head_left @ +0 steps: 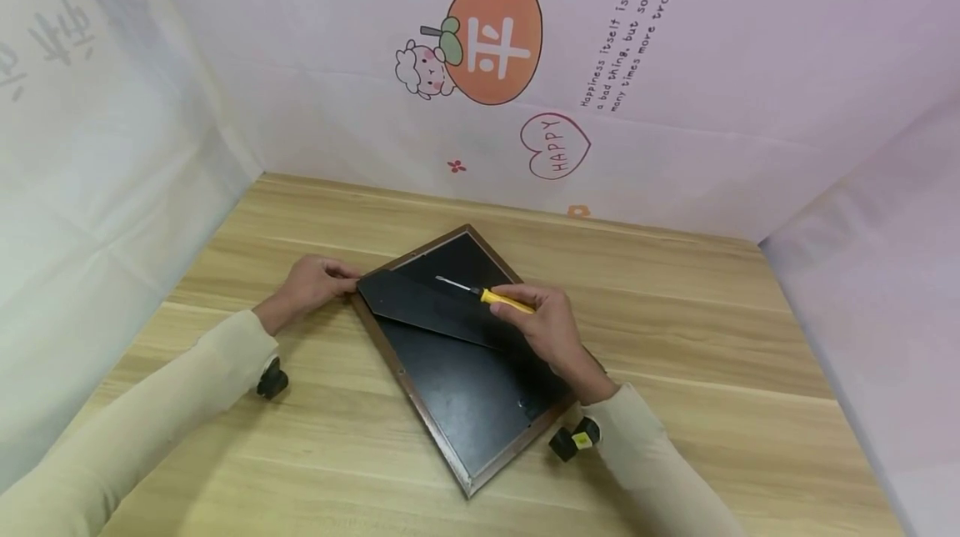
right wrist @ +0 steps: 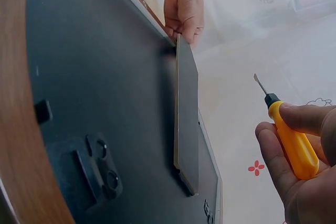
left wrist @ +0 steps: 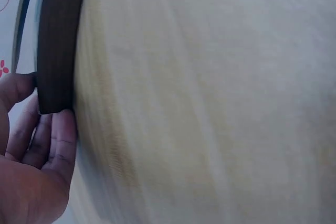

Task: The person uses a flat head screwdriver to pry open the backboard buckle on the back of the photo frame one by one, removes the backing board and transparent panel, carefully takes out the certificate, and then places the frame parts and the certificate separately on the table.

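A picture frame (head_left: 431,416) with a brown wooden edge lies back side up on the table, turned at a slant. Its black easel stand (head_left: 427,308) is tilted up from the black backing, plainest in the right wrist view. My left hand (head_left: 311,285) pinches the frame's left corner, thumb above and fingers beneath, as the left wrist view shows. Over the backing, my right hand (head_left: 551,324) holds a screwdriver (right wrist: 295,148) by its yellow handle. The screwdriver's thin metal shaft points left, and its tip appears apart from the frame.
The wood-grain table (head_left: 675,337) surrounds the frame. A printed cloth wall (head_left: 337,120) rises behind it, with pale cloth at both sides. A dark hinge-like fitting (right wrist: 86,171) lies on the backing near one edge. Black wrist cameras sit at both cuffs.
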`<state>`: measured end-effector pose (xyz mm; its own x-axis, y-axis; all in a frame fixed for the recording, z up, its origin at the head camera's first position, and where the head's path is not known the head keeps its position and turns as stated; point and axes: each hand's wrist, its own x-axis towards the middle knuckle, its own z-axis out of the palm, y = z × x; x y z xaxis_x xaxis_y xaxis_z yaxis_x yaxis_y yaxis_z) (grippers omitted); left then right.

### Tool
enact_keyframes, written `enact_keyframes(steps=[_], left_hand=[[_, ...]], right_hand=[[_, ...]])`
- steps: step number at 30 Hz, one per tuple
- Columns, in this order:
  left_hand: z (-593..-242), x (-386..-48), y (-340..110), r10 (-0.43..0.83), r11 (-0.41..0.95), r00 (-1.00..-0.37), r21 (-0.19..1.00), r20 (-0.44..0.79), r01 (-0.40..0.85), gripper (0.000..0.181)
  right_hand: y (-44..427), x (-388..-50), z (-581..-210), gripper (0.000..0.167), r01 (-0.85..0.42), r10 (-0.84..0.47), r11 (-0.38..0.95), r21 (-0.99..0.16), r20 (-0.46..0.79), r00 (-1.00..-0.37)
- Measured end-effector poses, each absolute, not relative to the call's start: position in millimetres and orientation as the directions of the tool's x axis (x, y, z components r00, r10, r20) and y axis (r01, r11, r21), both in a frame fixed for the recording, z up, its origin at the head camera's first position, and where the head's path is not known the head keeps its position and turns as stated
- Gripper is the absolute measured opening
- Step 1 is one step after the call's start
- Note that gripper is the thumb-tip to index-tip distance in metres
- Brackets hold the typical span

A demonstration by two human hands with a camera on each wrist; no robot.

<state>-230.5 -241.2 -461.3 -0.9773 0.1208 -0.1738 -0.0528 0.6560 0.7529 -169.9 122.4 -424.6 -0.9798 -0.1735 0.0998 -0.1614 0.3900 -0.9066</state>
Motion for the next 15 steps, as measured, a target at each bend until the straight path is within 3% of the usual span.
enact_keyframes(steps=[8, 15], left_hand=[[-456.6, -227.0, -240.2, 0.085, 0.693, -0.98, 0.717, -0.18, -0.071, 0.023], [-460.9, -210.1, -242.7, 0.042, 0.7, -0.995, 0.713, -0.085, -0.031, 0.02]], right_hand=[[122.3, -169.2, -425.0, 0.024, -0.152, -0.171, 0.381, -0.912, 0.093, -0.981], [123.1, -169.9, -425.0, 0.024, -0.168, -0.176, 0.365, -0.916, 0.11, -0.978]])
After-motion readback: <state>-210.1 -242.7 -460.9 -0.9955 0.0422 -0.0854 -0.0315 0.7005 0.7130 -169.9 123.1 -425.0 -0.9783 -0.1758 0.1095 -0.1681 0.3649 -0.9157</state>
